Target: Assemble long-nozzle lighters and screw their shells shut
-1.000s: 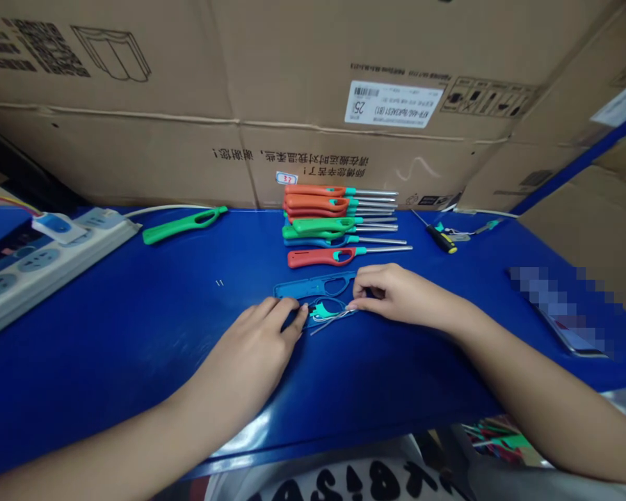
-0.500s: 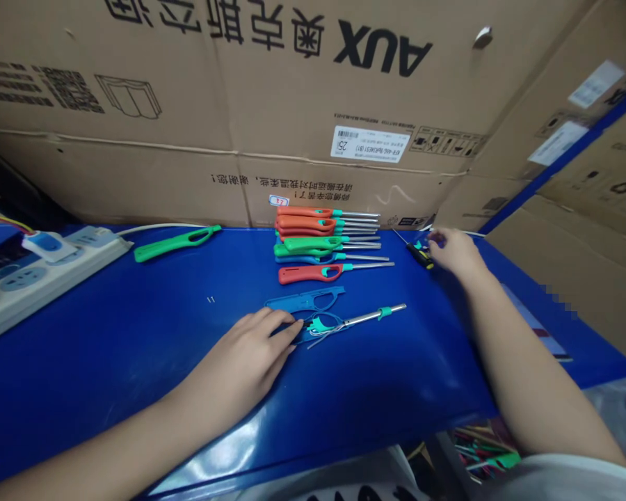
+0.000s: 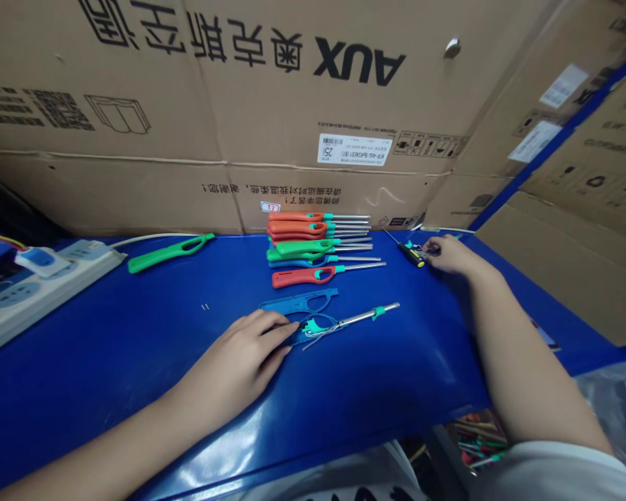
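My left hand (image 3: 250, 348) is closed on an opened blue gas lighter (image 3: 296, 339), its thumb and fingers pinching the handle end. The lighter's teal trigger (image 3: 316, 325), loose thin wires and metal tube (image 3: 359, 318) are exposed. Just behind it lies a loose blue casing half (image 3: 300, 302). Over at the far right, my right hand (image 3: 451, 255) has its fingers curled down among small parts at the table's back. What sits between its fingertips is too small to make out. Beside that hand rests a black and yellow screwdriver (image 3: 411, 255).
Several assembled lighters (image 3: 298, 228) in orange, green, blue and red are stacked against the cardboard wall (image 3: 229, 188). A green casing half (image 3: 170, 255) lies to their left, near a power strip (image 3: 57, 275). Two tiny pins (image 3: 205, 307) sit on the blue tabletop (image 3: 135, 334).
The view has shifted slightly. My right hand's fingers have closed down lower over the small parts by the screwdriver. My left hand keeps its hold on the blue lighter.
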### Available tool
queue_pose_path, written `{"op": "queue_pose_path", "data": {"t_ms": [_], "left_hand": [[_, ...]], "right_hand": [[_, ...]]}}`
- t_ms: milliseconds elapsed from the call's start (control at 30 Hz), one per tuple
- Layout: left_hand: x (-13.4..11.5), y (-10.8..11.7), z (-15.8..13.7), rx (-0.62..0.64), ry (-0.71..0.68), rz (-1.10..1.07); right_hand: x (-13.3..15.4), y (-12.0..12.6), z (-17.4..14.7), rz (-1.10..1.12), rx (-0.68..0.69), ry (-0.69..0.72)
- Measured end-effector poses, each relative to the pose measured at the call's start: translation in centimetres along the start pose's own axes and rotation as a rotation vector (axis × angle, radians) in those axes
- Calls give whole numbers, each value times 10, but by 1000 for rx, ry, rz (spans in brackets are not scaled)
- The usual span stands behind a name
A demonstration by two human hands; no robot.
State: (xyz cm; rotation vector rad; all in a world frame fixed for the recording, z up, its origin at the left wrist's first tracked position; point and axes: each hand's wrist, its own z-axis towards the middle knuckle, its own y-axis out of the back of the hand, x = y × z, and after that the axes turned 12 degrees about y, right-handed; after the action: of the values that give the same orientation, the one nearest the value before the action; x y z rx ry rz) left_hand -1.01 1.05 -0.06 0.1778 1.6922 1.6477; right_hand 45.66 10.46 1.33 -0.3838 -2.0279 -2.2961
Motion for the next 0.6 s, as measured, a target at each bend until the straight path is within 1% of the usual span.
{"op": "queue_pose_path", "data": {"t_ms": [100, 200, 300, 367, 400, 433, 467, 533, 600], "left_hand": [[0, 0, 0, -3, -2, -40], [-3, -1, 0, -37, 6, -85], [-9, -2, 0, -99, 16, -156], [-12, -3, -1, -122, 39, -220], [-13, -4, -1, -127, 56, -256], [-15, -4, -1, -131, 77, -295], [-16, -5, -1, -134, 98, -337], [-18, -6, 0, -136, 141, -444], [-20, -7, 1, -123, 178, -588]], "right_hand": [[2, 6, -2, 5, -29, -23], [13, 17, -6, 44, -107, -30], [46, 21, -15, 142, -191, 45], [82, 15, -27, 279, -178, 169], [102, 10, -35, 487, -153, 283], [123, 4, -45, 681, -91, 367], [144, -3, -56, 847, -9, 412], [181, -15, -82, 1066, 165, 444], [207, -25, -106, 1192, 291, 415]]}}
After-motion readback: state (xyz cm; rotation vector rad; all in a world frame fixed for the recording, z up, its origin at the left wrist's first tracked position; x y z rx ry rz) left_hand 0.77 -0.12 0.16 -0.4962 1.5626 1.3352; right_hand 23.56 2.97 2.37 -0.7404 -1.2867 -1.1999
